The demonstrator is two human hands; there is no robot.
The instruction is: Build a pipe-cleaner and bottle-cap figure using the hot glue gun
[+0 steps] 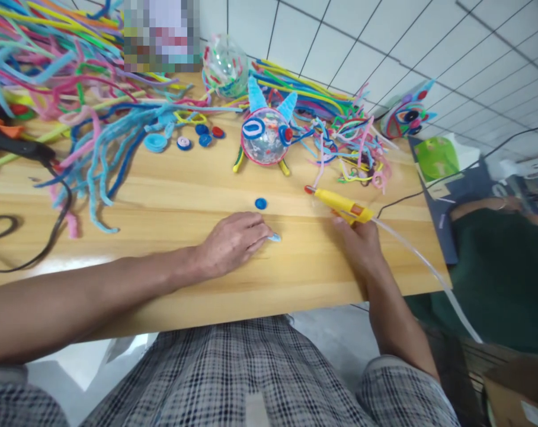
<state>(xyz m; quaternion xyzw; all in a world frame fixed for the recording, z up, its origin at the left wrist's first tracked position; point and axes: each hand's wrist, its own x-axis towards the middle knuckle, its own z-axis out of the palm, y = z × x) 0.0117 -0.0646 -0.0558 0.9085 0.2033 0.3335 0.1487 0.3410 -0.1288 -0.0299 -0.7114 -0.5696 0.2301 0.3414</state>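
Beyond the fingertips (265, 230), clear-plastic ball figure (264, 146), blue ears (256, 96) attached | left hand (236, 242) pinches loose, pale-blue fuzzy piece (275, 237) | right hand (361, 238) grips yellow glue gun (343, 205)

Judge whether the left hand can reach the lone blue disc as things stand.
Probably yes: the blue disc lies just beyond the left hand on the wooden tabletop, with nothing visible between them, though that hand already holds a small light-blue piece.

White tiles (384, 50), probably a box (513, 391)
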